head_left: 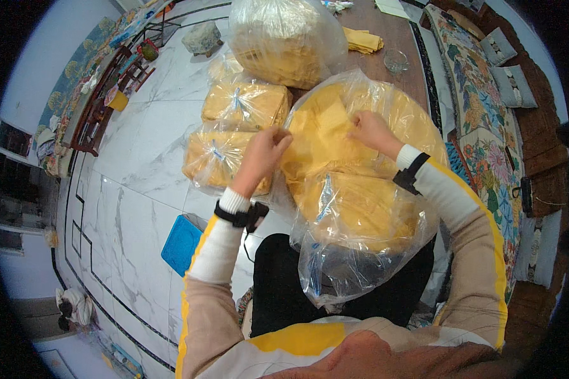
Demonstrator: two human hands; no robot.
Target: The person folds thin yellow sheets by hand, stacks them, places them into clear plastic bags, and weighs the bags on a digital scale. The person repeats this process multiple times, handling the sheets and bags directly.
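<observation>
My left hand [267, 151] is closed, its fingertips curled at the left edge of a spread of yellow cloths [306, 148]; what lies in them, if anything, is hidden. Across from it, my right hand [376, 131] pinches beside a small folded yellow cloth [332, 120] and seems to grip its edge. These cloths lie on a wide round heap of yellow cloth partly covered by clear plastic. Nearest my lap sits a clear plastic bag [360, 211] packed with stacked yellow cloths, its loose end hanging over my knees.
Two tied bags of yellow cloths, a nearer one [202, 151] and a farther one [243, 104], stand at the left. A big plastic sack [287, 44] rises behind. On the brown table are more folded cloths [362, 41] and a glass dish [396, 60]. A blue bin [184, 245] is on the floor.
</observation>
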